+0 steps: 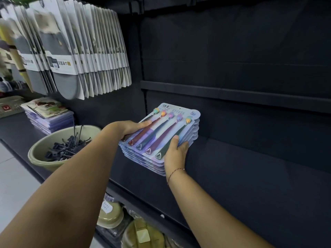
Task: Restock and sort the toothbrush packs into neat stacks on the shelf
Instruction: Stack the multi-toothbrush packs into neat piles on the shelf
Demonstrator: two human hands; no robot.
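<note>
Over the left end of the dark shelf (250,176), the packs (161,129) sit as one stack clamped between both hands. The left hand (131,128) grips the left edge, and the right hand (176,152) cups the near right corner with its thumb pressed on top. This two-sided hold probably keeps the slick cards squared so they go down as one neat pile; whether the bottom pack touches the shelf I cannot tell.
</note>
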